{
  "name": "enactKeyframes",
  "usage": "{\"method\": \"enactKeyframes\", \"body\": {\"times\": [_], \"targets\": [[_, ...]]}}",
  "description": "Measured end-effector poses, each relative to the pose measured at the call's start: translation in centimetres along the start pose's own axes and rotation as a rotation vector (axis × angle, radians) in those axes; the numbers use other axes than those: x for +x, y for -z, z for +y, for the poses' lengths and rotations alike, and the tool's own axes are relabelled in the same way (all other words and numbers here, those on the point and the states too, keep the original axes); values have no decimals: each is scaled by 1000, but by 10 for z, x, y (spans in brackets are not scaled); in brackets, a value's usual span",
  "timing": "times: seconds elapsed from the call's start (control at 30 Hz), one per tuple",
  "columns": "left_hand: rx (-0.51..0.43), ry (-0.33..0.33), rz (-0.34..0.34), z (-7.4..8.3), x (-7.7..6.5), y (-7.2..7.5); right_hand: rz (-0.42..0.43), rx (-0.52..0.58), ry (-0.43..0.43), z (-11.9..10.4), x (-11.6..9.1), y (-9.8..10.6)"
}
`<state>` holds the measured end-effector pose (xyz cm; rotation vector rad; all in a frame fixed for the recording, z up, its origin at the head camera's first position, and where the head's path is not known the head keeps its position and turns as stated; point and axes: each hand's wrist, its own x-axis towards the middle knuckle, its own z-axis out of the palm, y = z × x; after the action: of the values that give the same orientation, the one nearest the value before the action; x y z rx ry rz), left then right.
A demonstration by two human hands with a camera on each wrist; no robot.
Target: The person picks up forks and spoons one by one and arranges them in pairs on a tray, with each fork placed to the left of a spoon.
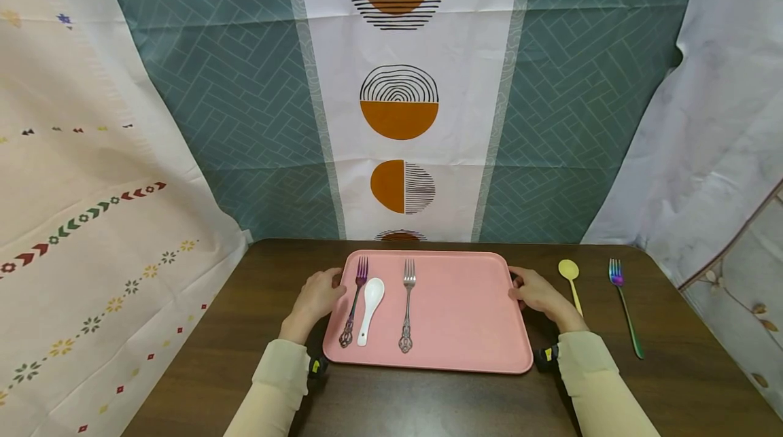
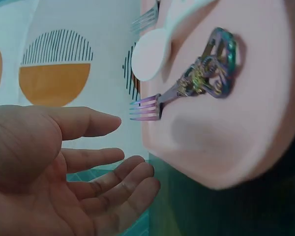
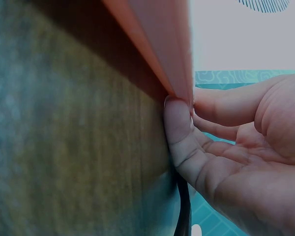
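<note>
A pink rectangular tray (image 1: 465,308) lies on the dark wooden table between both hands. On its left part are a purple-toned ornate fork (image 1: 355,301), a white soup spoon (image 1: 372,301) and a silver fork (image 1: 408,301), handles toward the person. My left hand (image 1: 321,294) is beside the tray's left edge; in the left wrist view its fingers are spread and loosely bent, holding nothing. At the right edge, my right hand (image 1: 535,289) pinches the tray's rim (image 3: 179,73) between thumb and finger, as the right wrist view shows.
Right of the right hand, a yellow spoon (image 1: 570,274) and a rainbow-coloured fork (image 1: 624,308) lie on the table (image 1: 673,328). Patterned cloth (image 1: 245,83) hangs behind the table's far edge, with pale cloths at both sides.
</note>
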<state>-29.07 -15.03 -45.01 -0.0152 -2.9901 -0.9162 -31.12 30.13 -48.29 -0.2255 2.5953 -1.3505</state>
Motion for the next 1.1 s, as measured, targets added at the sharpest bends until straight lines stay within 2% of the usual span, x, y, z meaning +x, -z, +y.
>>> {"method": "enactKeyframes", "body": {"times": [0.5, 1.1], "targets": [[-33, 55, -82, -10, 0, -6, 12, -2, 15, 2, 0, -1], [-74, 67, -101, -17, 4, -12, 11, -2, 13, 1, -1, -1]]}}
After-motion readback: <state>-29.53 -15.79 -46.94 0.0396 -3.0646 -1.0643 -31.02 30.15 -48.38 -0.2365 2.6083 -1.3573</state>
